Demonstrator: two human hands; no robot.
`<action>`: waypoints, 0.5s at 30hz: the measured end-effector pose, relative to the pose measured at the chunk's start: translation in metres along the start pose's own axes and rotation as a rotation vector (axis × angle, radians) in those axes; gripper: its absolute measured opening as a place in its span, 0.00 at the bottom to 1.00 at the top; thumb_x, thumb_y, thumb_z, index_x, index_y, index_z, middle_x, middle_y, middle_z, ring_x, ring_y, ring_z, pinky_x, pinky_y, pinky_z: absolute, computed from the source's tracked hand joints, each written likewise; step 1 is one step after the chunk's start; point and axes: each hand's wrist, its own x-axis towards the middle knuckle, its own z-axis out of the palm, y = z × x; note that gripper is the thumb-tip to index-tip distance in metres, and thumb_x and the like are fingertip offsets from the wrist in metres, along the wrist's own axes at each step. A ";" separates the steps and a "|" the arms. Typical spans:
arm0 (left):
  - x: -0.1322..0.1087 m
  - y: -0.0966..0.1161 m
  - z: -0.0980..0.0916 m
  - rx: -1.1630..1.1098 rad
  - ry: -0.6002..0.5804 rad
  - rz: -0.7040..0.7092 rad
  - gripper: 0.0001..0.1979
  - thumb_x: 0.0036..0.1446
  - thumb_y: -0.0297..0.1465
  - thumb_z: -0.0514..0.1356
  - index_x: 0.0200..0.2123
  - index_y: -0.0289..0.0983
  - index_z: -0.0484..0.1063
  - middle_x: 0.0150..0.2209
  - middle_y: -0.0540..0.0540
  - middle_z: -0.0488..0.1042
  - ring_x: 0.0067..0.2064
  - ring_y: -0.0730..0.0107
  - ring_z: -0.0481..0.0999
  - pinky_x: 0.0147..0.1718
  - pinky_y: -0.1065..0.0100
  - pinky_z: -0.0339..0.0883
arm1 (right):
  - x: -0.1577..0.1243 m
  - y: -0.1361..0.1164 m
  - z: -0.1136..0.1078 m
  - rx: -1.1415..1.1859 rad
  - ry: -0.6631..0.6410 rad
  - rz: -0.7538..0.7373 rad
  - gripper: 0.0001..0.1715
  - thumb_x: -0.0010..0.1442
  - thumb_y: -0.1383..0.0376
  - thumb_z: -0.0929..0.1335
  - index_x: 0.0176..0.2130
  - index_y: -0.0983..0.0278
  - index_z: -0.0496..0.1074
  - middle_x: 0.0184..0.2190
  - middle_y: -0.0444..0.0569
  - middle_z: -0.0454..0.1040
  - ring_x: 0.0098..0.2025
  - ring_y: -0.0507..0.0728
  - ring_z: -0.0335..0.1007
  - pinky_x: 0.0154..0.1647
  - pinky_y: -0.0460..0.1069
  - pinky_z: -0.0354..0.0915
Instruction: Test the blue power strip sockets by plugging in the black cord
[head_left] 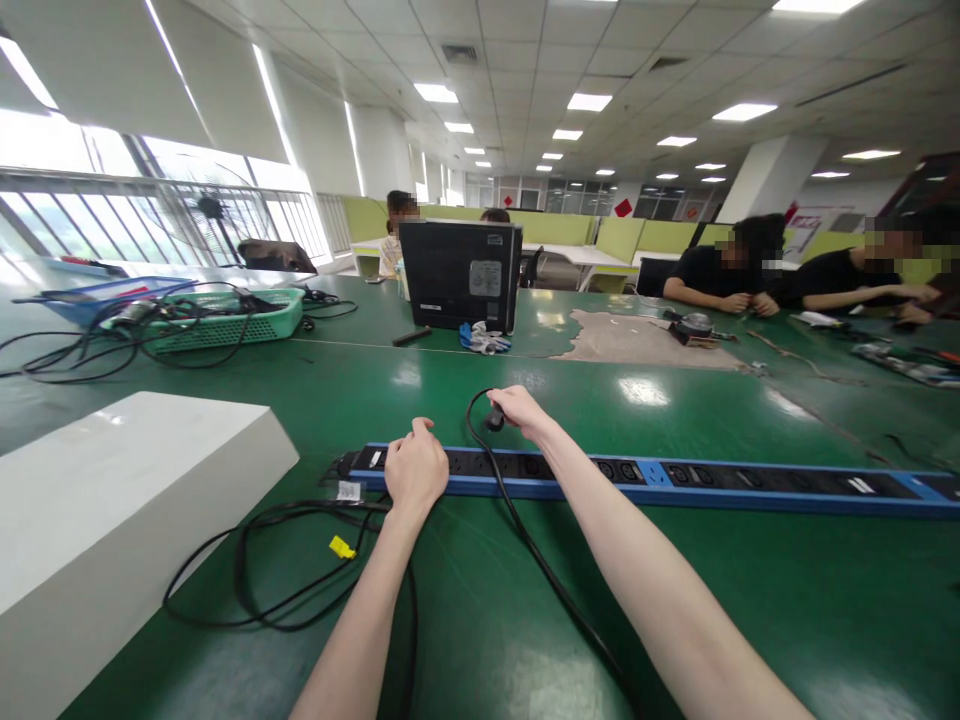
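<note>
A long blue and black power strip with rows of sockets lies across the green table. Near its left end, my left hand is closed over the strip, its fingertips partly hidden behind the fist. My right hand holds a black power plug just above and behind the strip, apart from the sockets. From that plug a black cord loops over the strip and runs down toward me. Another black cable lies coiled at left, with a yellow tag on it.
A white box stands at the left. Behind it are a green basket of cables and a blue tray. A black computer case stands ahead, with gloves beside it. Two people sit at the far right; others are farther back.
</note>
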 end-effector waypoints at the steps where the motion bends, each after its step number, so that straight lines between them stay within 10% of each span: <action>1: 0.000 0.000 0.000 -0.001 0.001 -0.001 0.15 0.67 0.28 0.46 0.52 0.36 0.65 0.36 0.42 0.80 0.40 0.58 0.79 0.50 0.60 0.59 | -0.003 -0.002 -0.005 0.029 -0.042 0.000 0.21 0.60 0.51 0.66 0.27 0.65 0.69 0.15 0.37 0.56 0.16 0.47 0.47 0.18 0.44 0.43; 7: 0.000 -0.001 0.002 0.009 -0.013 0.015 0.14 0.66 0.28 0.47 0.50 0.37 0.68 0.34 0.42 0.79 0.41 0.57 0.78 0.50 0.59 0.59 | -0.061 -0.010 -0.038 0.285 -0.382 -0.060 0.24 0.58 0.46 0.70 0.34 0.64 0.68 0.20 0.35 0.54 0.20 0.46 0.46 0.21 0.43 0.44; 15: -0.001 0.000 -0.002 -0.017 -0.049 0.056 0.16 0.68 0.33 0.46 0.41 0.40 0.73 0.34 0.43 0.79 0.41 0.57 0.77 0.49 0.59 0.59 | -0.065 0.024 -0.032 -0.157 -0.048 -0.218 0.26 0.65 0.46 0.62 0.32 0.65 0.70 0.26 0.43 0.68 0.29 0.51 0.61 0.30 0.45 0.55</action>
